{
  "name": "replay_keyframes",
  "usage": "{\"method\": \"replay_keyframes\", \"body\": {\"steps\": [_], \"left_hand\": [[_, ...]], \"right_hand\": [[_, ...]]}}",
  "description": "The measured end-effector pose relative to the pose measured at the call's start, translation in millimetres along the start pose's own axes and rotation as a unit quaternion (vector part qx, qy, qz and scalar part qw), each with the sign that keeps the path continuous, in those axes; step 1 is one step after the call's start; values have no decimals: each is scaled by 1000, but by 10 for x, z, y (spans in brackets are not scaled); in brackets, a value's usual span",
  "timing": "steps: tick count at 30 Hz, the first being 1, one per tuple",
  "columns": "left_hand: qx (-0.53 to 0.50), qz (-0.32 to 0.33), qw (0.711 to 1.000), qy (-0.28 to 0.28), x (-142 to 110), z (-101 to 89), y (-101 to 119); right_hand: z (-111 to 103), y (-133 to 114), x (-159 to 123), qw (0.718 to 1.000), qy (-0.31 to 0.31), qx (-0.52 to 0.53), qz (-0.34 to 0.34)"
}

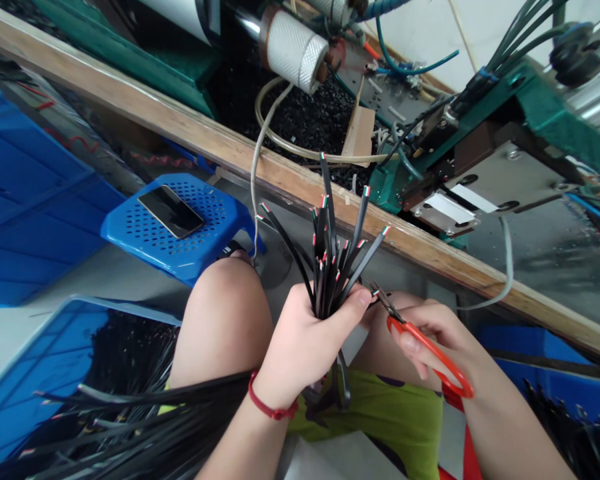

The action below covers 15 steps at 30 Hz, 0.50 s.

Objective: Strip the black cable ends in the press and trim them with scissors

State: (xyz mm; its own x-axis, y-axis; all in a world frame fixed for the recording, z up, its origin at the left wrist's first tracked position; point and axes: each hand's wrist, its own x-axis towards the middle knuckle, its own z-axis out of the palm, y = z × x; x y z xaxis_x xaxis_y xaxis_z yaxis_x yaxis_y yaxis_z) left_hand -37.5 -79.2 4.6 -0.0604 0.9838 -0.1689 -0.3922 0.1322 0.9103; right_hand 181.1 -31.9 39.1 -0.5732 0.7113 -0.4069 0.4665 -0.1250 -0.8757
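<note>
My left hand (pixel 313 333) is closed around a bundle of black flat cables (pixel 325 287) above my lap. Their upper ends fan out and show small red, white and green wire tips. My right hand (pixel 433 333) grips orange-handled scissors (pixel 430 357), whose blades point up and left. The blade tips are at one cable end beside my left thumb; whether they touch it I cannot tell. Many more black cables (pixel 180 420) lie across the lower left, by my left forearm.
A wooden bench edge (pixel 220 143) runs across in front, bearing a green machine (pixel 480 153) and black scraps. A phone (pixel 171 211) lies on a blue stool (pixel 205 250). Blue bins with cables stand at left (pixel 75 327) and right (pixel 550 387).
</note>
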Motion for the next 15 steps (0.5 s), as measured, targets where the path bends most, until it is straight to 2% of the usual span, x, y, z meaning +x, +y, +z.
{"method": "replay_keyframes", "body": {"steps": [9,13,15], "left_hand": [[4,2,1000,4,-4,14,-1],[4,-4,1000,2,-1,9,-11],[8,-12,1000,7,0,1,-22]], "right_hand": [[10,9,11,999,17,-16,-38],[2,67,39,993,20,-62,-95],[-75,79,-22,985,51,-105,-125]]}}
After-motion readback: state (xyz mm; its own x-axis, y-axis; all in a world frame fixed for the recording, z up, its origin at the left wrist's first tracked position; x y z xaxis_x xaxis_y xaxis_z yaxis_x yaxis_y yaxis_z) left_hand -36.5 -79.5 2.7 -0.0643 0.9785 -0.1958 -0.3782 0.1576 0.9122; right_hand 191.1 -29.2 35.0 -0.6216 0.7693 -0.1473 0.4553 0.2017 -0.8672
